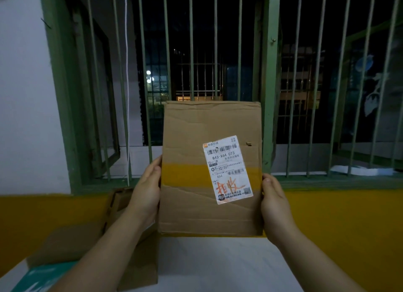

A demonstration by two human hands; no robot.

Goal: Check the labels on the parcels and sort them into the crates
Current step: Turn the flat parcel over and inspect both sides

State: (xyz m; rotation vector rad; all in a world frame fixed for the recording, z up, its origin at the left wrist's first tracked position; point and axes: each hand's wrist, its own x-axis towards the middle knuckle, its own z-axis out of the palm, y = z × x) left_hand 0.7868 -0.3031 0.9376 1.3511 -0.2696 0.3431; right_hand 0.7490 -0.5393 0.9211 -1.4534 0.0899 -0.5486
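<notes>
— Forearms come in from the bottom edge, and both hands are on one parcel [210,167]. How is it held?

— Upright, above the far edge of the white counter [218,261]. The left hand [146,191] clasps its left edge, thumb on the front face. The right hand [275,202] clasps the right edge the same way. Its front faces the camera.

— And the label?

— The label [227,169] sits on the right half of the front, slightly tilted, crossing a yellow tape band. It reads 843-X64 073, with red handwriting lower down.

— So, how far along?

— I'd say the checking step for this parcel; it is not yet sorted. No crate is clearly in view. At lower left lie an open cardboard box [72,246] and a teal package [46,274], partly behind the left forearm. Whether those count as sorted or waiting, I cannot tell.

— Behind it all?

— A green barred window [269,73], dark outside.
</notes>
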